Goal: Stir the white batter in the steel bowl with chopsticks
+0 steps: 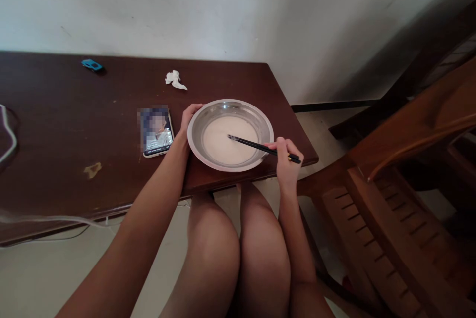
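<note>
Behind the steel bowl (193,138), tabletop (238,80) lies open to the wall (223,11), right of the crumpled tissue (174,79). Black chopsticks (256,145) cross the bowl's right rim and block that side. The phone (159,138) (close by the left forearm (159,189)) narrows the way leftward; a wooden chair (372,155) crowds the right.

**Your left hand (189,118) reaches inward, your right hand (290,162) pinches**

Your left arm (148,209) slants forward, its wrist (180,144) just behind the fingers, which bend toward your right side; the palm is hidden. Your right forearm (296,238) rises more steeply, its wrist (288,193) close behind the curled fingers. One right finger points across toward the left hand's fingers, well apart from them.
</note>
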`<action>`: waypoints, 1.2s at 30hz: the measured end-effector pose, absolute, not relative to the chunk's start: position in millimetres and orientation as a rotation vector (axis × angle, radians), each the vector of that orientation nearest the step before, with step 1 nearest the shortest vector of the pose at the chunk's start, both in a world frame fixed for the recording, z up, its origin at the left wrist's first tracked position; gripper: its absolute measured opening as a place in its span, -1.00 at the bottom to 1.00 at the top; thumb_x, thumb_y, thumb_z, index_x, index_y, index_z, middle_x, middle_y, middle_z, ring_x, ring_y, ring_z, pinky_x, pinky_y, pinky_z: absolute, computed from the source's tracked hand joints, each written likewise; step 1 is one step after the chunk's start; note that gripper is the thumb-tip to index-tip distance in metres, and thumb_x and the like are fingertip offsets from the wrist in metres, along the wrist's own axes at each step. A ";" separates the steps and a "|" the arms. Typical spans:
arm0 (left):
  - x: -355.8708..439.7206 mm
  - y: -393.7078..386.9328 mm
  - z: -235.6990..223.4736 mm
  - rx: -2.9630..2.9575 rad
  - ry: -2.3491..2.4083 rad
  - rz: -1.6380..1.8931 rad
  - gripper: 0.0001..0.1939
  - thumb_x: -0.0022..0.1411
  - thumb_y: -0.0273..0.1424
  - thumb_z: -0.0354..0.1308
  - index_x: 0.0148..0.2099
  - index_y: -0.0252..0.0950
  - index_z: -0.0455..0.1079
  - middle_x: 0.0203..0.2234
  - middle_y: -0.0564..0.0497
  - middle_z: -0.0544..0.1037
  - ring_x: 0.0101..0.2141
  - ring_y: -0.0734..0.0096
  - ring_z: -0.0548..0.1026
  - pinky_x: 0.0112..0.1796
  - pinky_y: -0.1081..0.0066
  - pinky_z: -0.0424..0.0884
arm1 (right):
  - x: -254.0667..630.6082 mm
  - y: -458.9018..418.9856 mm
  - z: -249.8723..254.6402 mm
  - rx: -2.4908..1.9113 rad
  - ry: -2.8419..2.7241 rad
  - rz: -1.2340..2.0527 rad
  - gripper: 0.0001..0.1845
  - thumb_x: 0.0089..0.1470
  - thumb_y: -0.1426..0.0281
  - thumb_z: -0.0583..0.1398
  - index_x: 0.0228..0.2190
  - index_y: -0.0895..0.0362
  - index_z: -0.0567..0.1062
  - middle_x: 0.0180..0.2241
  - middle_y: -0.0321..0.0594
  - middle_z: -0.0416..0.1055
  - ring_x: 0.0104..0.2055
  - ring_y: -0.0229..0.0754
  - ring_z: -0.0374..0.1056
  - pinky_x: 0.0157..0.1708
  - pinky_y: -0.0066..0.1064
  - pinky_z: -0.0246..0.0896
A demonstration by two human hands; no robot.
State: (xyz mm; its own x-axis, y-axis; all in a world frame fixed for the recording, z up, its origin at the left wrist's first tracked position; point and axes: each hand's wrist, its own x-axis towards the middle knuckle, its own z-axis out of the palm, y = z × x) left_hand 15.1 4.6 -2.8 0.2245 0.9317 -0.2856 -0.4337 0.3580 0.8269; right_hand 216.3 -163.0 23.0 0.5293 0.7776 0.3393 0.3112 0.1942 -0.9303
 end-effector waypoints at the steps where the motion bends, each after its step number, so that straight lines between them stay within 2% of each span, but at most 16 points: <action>1: 15.1 4.5 -2.8 0.689 0.895 1.050 -0.77 0.14 -0.37 -0.03 -0.51 -0.25 0.37 -0.66 0.04 0.47 -0.36 0.27 0.52 -0.33 0.38 0.45 | 216.6 -163.3 23.0 -1.373 -0.968 0.400 -0.59 0.10 0.17 0.07 -0.66 0.09 0.42 -0.59 -0.31 0.43 -0.45 -0.24 0.39 -0.28 -0.32 0.30; 4: 15.2 3.7 -2.0 0.696 0.907 1.044 -0.76 0.14 -0.35 -0.02 -0.50 -0.25 0.38 -0.65 0.04 0.48 -0.36 0.26 0.53 -0.31 0.37 0.46 | 216.1 -164.7 23.7 -1.322 -0.942 0.454 -0.55 0.13 0.17 0.04 -0.69 0.10 0.39 -0.65 -0.34 0.38 -0.52 -0.26 0.38 -0.33 -0.34 0.30; 9: 15.6 1.9 0.5 0.694 0.891 1.046 -0.75 0.15 -0.36 -0.05 -0.51 -0.25 0.37 -0.64 0.03 0.48 -0.35 0.27 0.52 -0.26 0.38 0.44 | 215.6 -164.0 23.5 -1.387 -1.137 0.502 -0.67 0.09 0.20 0.10 -0.58 0.08 0.47 -0.52 -0.29 0.49 -0.35 -0.21 0.39 -0.21 -0.30 0.27; 15: 14.9 2.7 0.3 0.653 0.876 1.044 -0.77 0.13 -0.38 -0.03 -0.52 -0.25 0.37 -0.68 0.06 0.45 -0.41 0.31 0.50 -0.31 0.40 0.42 | 216.6 -163.8 22.9 -1.316 -0.977 0.456 -0.56 0.13 0.18 0.04 -0.69 0.09 0.39 -0.64 -0.34 0.37 -0.48 -0.25 0.36 -0.31 -0.33 0.27; 20: 15.9 3.3 0.3 0.633 0.870 1.052 -0.74 0.14 -0.39 -0.04 -0.54 -0.26 0.37 -0.71 0.07 0.42 -0.51 0.40 0.45 -0.35 0.43 0.41 | 215.4 -163.5 23.8 -1.379 -1.173 0.491 -0.67 0.11 0.23 0.09 -0.58 0.08 0.49 -0.51 -0.28 0.50 -0.29 -0.21 0.36 -0.21 -0.33 0.24; 25: 17.5 1.4 3.2 0.642 0.874 1.053 -0.74 0.15 -0.39 -0.06 -0.51 -0.27 0.39 -0.68 0.04 0.44 -0.43 0.31 0.49 -0.32 0.37 0.43 | 216.7 -163.6 21.8 -1.333 -0.937 0.423 -0.54 0.13 0.18 0.04 -0.70 0.09 0.42 -0.64 -0.32 0.42 -0.47 -0.24 0.36 -0.29 -0.31 0.27; 28: 17.7 0.9 3.4 0.644 0.893 1.063 -0.76 0.14 -0.39 -0.03 -0.52 -0.26 0.37 -0.68 0.05 0.44 -0.45 0.34 0.48 -0.32 0.39 0.42 | 214.5 -163.9 22.6 -1.325 -1.095 0.537 -0.60 0.11 0.21 0.07 -0.64 0.10 0.47 -0.57 -0.29 0.49 -0.40 -0.23 0.40 -0.26 -0.32 0.28; 31: 17.1 2.4 1.4 0.650 0.890 1.070 -0.76 0.14 -0.40 -0.04 -0.53 -0.26 0.36 -0.69 0.06 0.43 -0.45 0.36 0.48 -0.31 0.41 0.42 | 214.1 -163.5 22.8 -1.379 -1.129 0.503 -0.67 0.10 0.23 0.10 -0.57 0.10 0.50 -0.50 -0.28 0.51 -0.32 -0.23 0.40 -0.20 -0.32 0.26; 36: 16.2 4.2 -0.8 0.657 0.865 1.059 -0.76 0.15 -0.38 -0.04 -0.50 -0.27 0.38 -0.66 0.04 0.47 -0.36 0.27 0.52 -0.26 0.37 0.43 | 216.2 -163.2 21.7 -1.328 -0.930 0.439 -0.53 0.13 0.19 0.05 -0.70 0.11 0.42 -0.64 -0.33 0.41 -0.51 -0.27 0.37 -0.31 -0.33 0.28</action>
